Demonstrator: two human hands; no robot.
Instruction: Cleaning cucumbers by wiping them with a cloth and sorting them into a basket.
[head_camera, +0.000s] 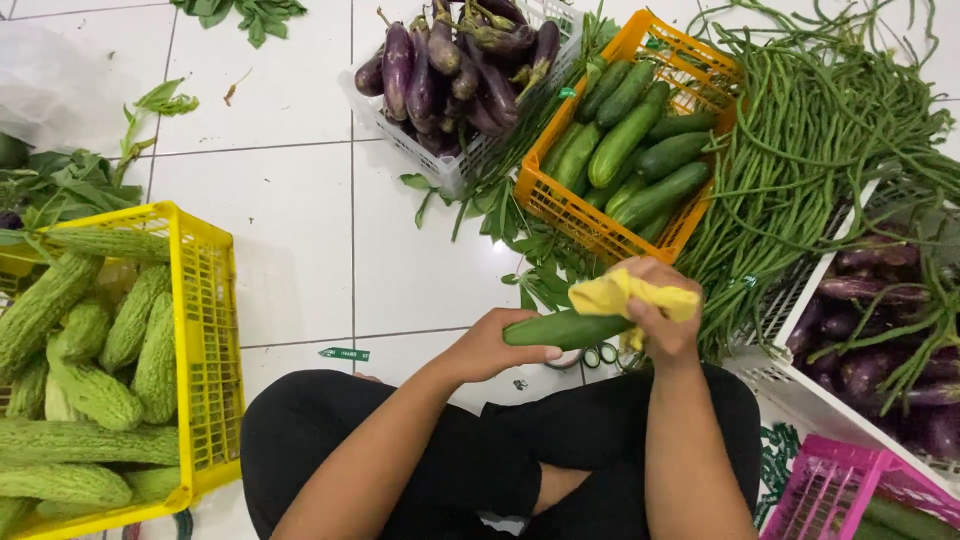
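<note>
Left hand (495, 345) clasps the cucumber (565, 328) at its near end, just in front of the orange crate (560, 205). Right hand (660, 310) pinches a yellow cloth (625, 293) over its far end. Risk: one-ended grip; hard wiping could lever the cucumber loose onto the floor tiles (290, 230).

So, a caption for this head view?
Left hand holds a cucumber; right hand wipes it with a yellow cloth.

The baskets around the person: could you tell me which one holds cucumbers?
The orange basket just beyond the hands holds cucumbers; the yellow one holds bitter gourds, the white one eggplants.
</note>
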